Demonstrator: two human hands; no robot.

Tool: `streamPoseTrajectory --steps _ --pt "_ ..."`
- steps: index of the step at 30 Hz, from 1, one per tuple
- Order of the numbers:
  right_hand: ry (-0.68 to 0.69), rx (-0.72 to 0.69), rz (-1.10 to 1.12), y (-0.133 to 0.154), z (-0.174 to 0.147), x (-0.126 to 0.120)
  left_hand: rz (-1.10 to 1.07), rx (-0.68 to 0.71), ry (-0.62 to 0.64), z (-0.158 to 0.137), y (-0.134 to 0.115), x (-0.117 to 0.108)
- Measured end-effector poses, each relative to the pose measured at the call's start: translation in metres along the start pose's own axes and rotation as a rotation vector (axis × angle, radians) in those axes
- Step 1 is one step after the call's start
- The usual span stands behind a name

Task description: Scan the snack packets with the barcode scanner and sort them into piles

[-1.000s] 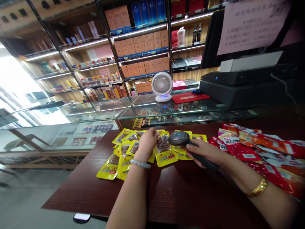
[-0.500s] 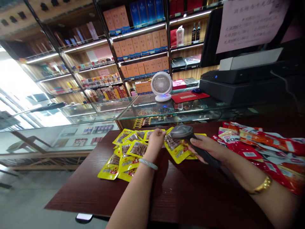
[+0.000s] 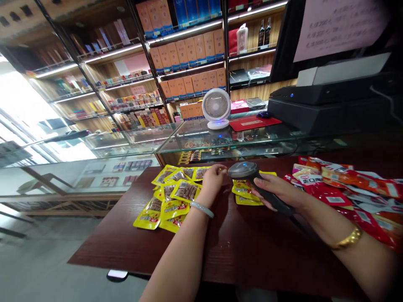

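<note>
Left hand [image 3: 215,180]: by table's [image 3: 239,264] far edge — grip unclear.
Right hand [image 3: 278,191]: I clasp barcode scanner [image 3: 244,169].
Yellow packets [image 3: 247,199]: gap widened.

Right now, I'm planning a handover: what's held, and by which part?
The right hand grips the scanner by its handle; whether the left hand holds anything isn't clear.
</note>
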State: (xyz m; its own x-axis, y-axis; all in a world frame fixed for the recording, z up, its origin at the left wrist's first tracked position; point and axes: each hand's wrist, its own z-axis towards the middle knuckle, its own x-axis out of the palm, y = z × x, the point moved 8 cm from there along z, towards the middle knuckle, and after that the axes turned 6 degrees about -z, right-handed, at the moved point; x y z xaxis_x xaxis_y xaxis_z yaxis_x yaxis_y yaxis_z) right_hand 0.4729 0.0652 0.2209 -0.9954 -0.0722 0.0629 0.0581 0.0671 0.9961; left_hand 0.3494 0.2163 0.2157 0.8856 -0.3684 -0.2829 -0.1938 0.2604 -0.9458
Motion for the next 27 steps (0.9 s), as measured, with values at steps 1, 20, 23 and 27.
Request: streamPoseTrajectory --steps 1,20,23,27 --pt "-0.003 0.009 0.005 0.000 0.000 0.000 0.222 0.060 -0.081 0.002 -0.005 -0.015" --pt "-0.036 0.038 0.023 0.001 -0.001 0.001 1.128 0.140 -0.079 -0.002 -0.018 -0.030" --pt "-0.045 0.038 0.020 0.000 0.000 0.000 1.071 0.144 0.008 0.004 -0.004 -0.021" --pt "-0.033 0.031 0.026 0.001 -0.001 0.002 1.014 0.140 0.187 0.008 0.010 -0.004"
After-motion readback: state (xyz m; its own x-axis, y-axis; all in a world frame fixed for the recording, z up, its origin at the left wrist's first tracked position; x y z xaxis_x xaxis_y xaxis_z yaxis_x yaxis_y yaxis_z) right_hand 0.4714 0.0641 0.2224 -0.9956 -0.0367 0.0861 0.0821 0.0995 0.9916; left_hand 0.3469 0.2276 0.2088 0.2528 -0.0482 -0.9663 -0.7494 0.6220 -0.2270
